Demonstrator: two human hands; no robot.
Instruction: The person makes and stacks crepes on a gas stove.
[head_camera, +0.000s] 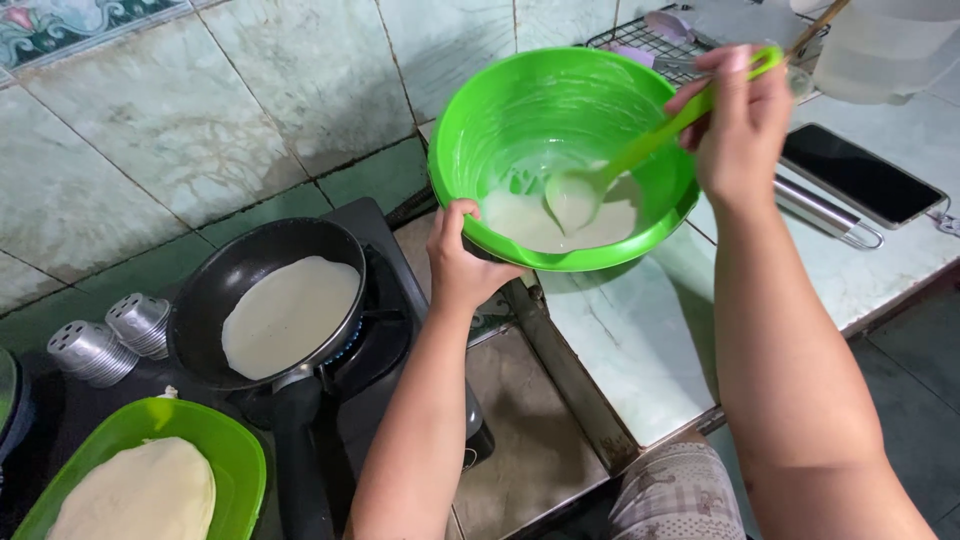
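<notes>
- The green mixing bowl (560, 110) is tipped toward the camera, a pool of pale batter (540, 222) in its lower side.
- The black frying pan (215, 290) sits on the gas stove (385, 340), a thin round of batter (290, 315) spread over its base.
- A green plate (235, 450) at lower left holds a stack of pale cooked rounds (140, 495).
- The left hand (458, 262) is closed on the bowl's near rim, thumb inside.
- The right hand (738, 125) is wrapped around the green ladle (640, 155), whose scoop rests in the batter.
- A black phone (860, 175) and a wire rack (640, 40) lie on the pale tiled counter (640, 350); two metal shakers (110, 338) stand by the tiled wall (200, 120).
</notes>
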